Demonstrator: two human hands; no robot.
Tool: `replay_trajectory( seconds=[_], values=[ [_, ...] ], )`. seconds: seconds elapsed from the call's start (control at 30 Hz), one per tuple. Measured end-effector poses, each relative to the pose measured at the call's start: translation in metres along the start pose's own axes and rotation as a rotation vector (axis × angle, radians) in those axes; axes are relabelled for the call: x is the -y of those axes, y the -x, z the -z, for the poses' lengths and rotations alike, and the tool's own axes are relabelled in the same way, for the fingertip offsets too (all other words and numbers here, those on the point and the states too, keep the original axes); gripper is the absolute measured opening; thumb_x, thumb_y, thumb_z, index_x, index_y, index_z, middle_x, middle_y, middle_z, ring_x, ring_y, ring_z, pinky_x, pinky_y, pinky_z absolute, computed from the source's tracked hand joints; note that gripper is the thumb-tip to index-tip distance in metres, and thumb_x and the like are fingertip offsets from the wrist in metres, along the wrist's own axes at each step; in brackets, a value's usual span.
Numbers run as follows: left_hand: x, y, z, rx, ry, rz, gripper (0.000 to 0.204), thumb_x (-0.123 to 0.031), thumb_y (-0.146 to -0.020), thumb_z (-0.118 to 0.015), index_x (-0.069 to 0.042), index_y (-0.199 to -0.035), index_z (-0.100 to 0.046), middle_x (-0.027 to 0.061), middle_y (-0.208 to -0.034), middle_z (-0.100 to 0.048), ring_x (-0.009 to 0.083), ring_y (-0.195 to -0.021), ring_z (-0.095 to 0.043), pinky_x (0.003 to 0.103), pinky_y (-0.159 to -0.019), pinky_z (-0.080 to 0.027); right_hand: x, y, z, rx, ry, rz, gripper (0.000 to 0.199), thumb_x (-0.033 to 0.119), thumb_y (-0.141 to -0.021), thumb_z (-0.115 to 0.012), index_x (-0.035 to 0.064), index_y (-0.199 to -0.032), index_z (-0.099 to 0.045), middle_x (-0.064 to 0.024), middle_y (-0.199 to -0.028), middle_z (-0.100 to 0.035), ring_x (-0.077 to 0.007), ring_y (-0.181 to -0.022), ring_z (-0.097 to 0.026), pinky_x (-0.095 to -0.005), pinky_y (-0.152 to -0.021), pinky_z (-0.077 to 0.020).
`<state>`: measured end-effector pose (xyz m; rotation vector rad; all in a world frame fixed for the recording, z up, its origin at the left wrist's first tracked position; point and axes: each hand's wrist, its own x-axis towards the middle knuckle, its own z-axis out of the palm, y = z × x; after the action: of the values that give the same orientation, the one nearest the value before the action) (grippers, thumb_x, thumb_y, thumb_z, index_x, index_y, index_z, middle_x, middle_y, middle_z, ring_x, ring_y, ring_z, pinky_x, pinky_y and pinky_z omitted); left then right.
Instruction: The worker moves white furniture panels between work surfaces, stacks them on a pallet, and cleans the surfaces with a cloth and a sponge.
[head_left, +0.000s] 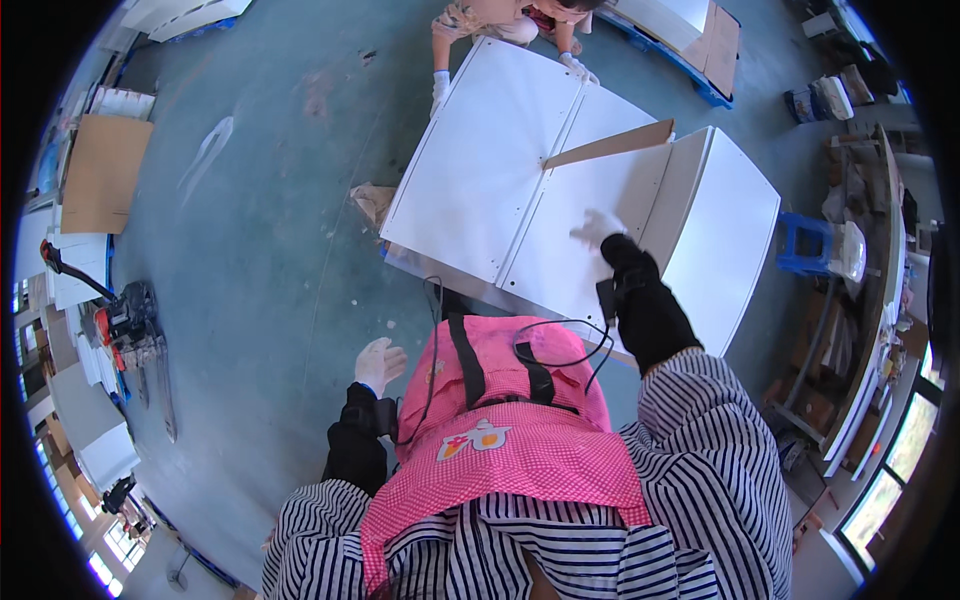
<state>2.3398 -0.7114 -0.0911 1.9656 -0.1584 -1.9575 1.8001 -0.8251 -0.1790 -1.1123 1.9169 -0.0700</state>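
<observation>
The person's two hands are well apart. The white-gloved left hand point(380, 365), left of the lower centre of the frame, is free, its fingers extended over the grey-green floor point(270, 330) beside the pink checked apron point(530, 450). The white-gloved right hand point(598, 228), right of centre, is over the large white panelled cabinet assembly point(460, 170); it is blurred, so whether it touches the surface or grips anything cannot be told.

The assembly fills the upper centre and centre right of the frame. A narrow divider board with a brown face point(610, 145) stands up from it, and a broad white end panel point(722, 235) forms its right side. At the top of the frame, a co-worker point(490, 20) in white gloves has both hands at the assembly's far edge.

Thin black cables point(565, 321) run near the person's wrists. A black-and-red pallet jack point(130, 325) stands at the left of the frame, below a brown rectangular board point(105, 175); a blue plastic stool point(803, 243) is at the right.
</observation>
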Motion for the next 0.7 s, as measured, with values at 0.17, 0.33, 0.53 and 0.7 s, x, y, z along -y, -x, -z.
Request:
replay_trajectory(
  seconds=[0.17, 0.33, 0.53, 0.7],
  values=[
    [0.003, 0.008, 0.019, -0.064, -0.010, 0.008, 0.031, -0.029, -0.089, -0.055, -0.009, -0.112, -0.049, 0.0162, -0.104, -0.061, 0.0286, -0.088, -0.064, 0.041, -0.072, -0.054, -0.003, 0.095, -0.059, 0.367, 0.134, -0.056, 0.067, 0.037, -0.066, -0.075, -0.0021, -0.117, -0.057, -0.0159, -0.089, -0.068, -0.0244, -0.078, -0.067, -0.0354, -0.072, -0.0531],
    [-0.016, -0.013, 0.017, 0.064, -0.077, -0.024, 0.031, -0.028, -0.089, -0.052, -0.007, -0.112, -0.051, 0.0152, -0.097, -0.064, 0.0266, -0.080, -0.066, 0.038, -0.065, -0.055, -0.044, 0.147, -0.067, 0.255, -0.138, -0.228, 0.068, 0.031, -0.069, -0.073, -0.0030, -0.124, -0.052, -0.0143, -0.083, -0.067, -0.0206, -0.069, -0.065, -0.0313, -0.063, -0.0521],
    [-0.035, -0.040, 0.030, 0.076, -0.198, -0.035, 0.029, -0.027, -0.090, -0.051, -0.008, -0.111, -0.051, 0.0143, -0.095, -0.064, 0.0250, -0.075, -0.065, 0.037, -0.059, -0.053, -0.045, 0.198, -0.106, -0.023, -0.657, -0.354, 0.062, 0.023, -0.079, -0.070, -0.0030, -0.129, -0.047, -0.0131, -0.095, -0.066, -0.0174, -0.067, -0.063, -0.0288, -0.056, -0.0513],
    [-0.066, -0.049, 0.023, 0.128, -0.419, 0.022, 0.030, -0.027, -0.090, -0.051, -0.008, -0.113, -0.049, 0.0129, -0.092, -0.064, 0.0241, -0.072, -0.065, 0.036, -0.057, -0.052, -0.038, 0.257, -0.155, 0.074, -0.715, -0.537, 0.062, 0.027, -0.080, -0.071, 0.0004, -0.131, -0.046, -0.0152, -0.101, -0.064, -0.0202, -0.077, -0.066, -0.0298, -0.061, -0.0548]
  ],
)
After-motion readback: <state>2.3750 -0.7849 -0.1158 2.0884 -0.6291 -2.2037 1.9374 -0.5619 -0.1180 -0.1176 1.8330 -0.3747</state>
